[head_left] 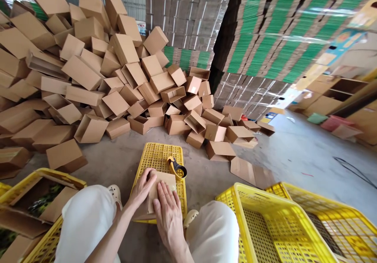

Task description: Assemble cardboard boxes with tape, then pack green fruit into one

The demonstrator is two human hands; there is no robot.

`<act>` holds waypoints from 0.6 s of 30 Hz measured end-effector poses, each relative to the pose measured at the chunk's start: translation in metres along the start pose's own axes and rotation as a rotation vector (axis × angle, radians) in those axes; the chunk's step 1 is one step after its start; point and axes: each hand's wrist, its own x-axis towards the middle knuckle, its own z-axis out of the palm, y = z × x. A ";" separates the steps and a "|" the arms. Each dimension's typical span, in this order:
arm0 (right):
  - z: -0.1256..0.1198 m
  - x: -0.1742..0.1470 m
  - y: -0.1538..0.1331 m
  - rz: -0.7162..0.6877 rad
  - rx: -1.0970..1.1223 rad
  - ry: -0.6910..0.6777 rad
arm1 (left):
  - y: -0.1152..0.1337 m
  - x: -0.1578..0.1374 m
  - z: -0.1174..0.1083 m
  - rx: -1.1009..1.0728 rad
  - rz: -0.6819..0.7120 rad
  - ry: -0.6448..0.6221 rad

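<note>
Box (165, 176), small and brown, sits on the near half of a yellow crate (157, 153), lattice face up, between the spread knees of a seated person. Both hands are on the box. The left hand (141, 191) curls at its left side and far left corner, fingers bent; whether that grip clamps the cardboard or only steadies it, I cannot tell. The right hand (169, 212) lies flat on the top face, fingers extended and close together, thumb slightly out, so its grip is not closed round anything. On the same crate, just beyond the box to the right, a black and yellow tape dispenser (176, 168) lies near the edge.

The person wears pale trousers (85, 223) and pale clogs (114, 193) with holes. To the left, another crate (54, 240), also yellow, holds an opened carton (59, 204) with dark green, partly shiny contents, too unclear to name. To the right stand two more yellow crates (244, 231), open at the top.

Ahead, a big heap (82, 72) of brown boxes spreads across the grey floor (294, 145), tumbled at every angle and piled highest on the left; several show open ends. Behind it rise tall stacks (271, 27) of flattened cardboard, banded in green and brown. Farther right are a pink sheet (335, 122) and a thin black cable (353, 171).
</note>
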 end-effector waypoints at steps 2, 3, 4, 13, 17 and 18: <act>0.000 0.010 0.010 0.049 0.048 -0.030 | 0.005 -0.001 -0.002 -0.017 0.010 -0.013; -0.002 0.016 0.016 0.095 0.090 -0.048 | 0.008 -0.001 -0.003 -0.025 0.009 -0.015; -0.005 0.021 0.023 0.158 0.149 -0.069 | 0.010 -0.002 -0.005 -0.031 0.003 -0.014; -0.010 0.018 0.044 0.567 1.304 -0.231 | 0.016 -0.006 -0.024 -0.096 0.021 -0.129; 0.000 0.016 0.032 0.571 1.246 -0.138 | 0.011 -0.003 -0.031 -0.100 0.039 -0.155; 0.001 0.018 0.031 0.568 1.198 -0.109 | 0.011 -0.003 -0.033 -0.087 0.046 -0.159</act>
